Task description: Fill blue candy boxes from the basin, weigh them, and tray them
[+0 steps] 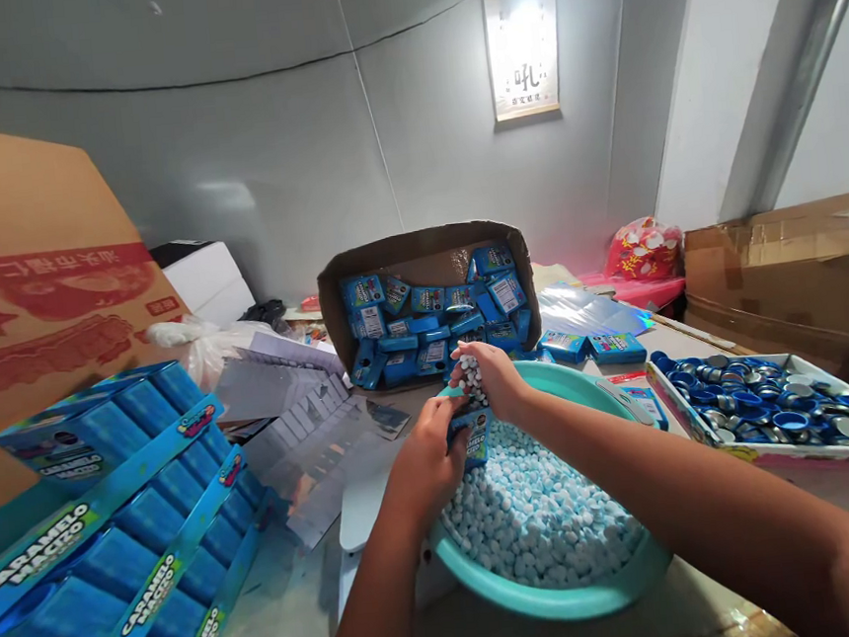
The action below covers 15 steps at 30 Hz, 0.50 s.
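My left hand (427, 454) is closed around a small blue candy box (474, 435), held upright over a teal basin (560, 599). The basin is heaped with small white and pale blue candies (538, 522). My right hand (490, 376) is cupped over the box's top, closed on a handful of candies (472, 378). Both hands hover above the basin's far left rim. Behind them a tipped cardboard carton (425, 249) lies open, showing several more blue boxes (432, 323).
Stacked blue display cartons (109, 544) printed "CARAMELO MACIZO" fill the near left. A large brown carton (28, 294) leans behind them. A white tray (778, 446) of blue and silver lids (766, 403) sits at the right. Two loose blue boxes (590, 346) lie behind the basin.
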Available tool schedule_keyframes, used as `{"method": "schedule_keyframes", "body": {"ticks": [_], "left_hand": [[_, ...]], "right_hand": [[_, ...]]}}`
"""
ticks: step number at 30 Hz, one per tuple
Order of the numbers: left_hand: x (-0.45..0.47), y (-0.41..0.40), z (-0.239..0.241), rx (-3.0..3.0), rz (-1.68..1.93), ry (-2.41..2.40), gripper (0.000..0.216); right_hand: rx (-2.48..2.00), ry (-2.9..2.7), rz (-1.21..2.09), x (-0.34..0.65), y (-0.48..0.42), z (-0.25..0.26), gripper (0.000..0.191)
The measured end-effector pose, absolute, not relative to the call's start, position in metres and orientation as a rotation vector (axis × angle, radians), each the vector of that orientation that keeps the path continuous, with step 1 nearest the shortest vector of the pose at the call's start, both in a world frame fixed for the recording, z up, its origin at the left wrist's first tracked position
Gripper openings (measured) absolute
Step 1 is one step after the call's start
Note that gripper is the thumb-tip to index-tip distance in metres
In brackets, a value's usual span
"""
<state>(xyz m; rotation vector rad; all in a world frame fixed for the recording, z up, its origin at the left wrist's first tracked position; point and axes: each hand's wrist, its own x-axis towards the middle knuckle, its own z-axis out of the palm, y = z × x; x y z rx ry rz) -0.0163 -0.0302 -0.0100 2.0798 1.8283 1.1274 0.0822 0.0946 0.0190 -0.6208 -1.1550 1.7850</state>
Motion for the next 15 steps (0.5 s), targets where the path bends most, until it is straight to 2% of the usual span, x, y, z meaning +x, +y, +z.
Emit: {"method": "schedule_keyframes", "body": {"ticks": [5,15], "left_hand": [[-0.0146,-0.0294,-0.0089,1.992,1.229,1.95,0.044],[-0.013,-0.0297,-0.0063,1.871,1.192,2.069,0.041]], "right_hand": [[-0.57,-1.207,1.758,0.0816,0.0955,0.0143,0.03],[-0.553,-1.236,1.751,0.0808,0.0944,0.0111,0.027]]}}
